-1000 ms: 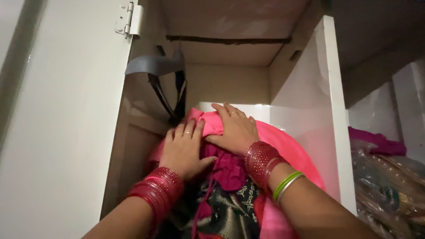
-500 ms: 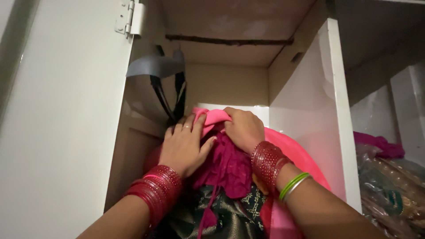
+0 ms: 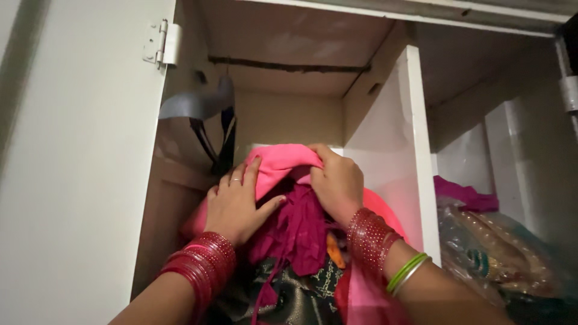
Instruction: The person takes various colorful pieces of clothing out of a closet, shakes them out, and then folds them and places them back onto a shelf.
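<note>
Head view: both hands are pressed into a stack of clothes in the left compartment of a white cupboard. The left hand [image 3: 236, 206] lies flat, fingers spread, on the bright pink folded cloth [image 3: 280, 161] at the top of the pile; its grip is open and holds nothing, only pressing. The right hand [image 3: 337, 180] is curled, its grip closed over the pink cloth's upper edge, just above the crumpled magenta garment [image 3: 298, 232]. Below these lies a dark green fabric with gold pattern [image 3: 301, 295]. The step in hand looks like seating the pile into the shelf; the next move would call for an even push with both palms so the stack does not slump.

The white divider panel [image 3: 400, 162] stands just right of the pile. A grey band with black straps [image 3: 205, 111] hangs at the back left. The open white door [image 3: 78, 168] fills the left, and plastic-wrapped clothes [image 3: 500, 253] sit in the right compartment. The light is dim.
</note>
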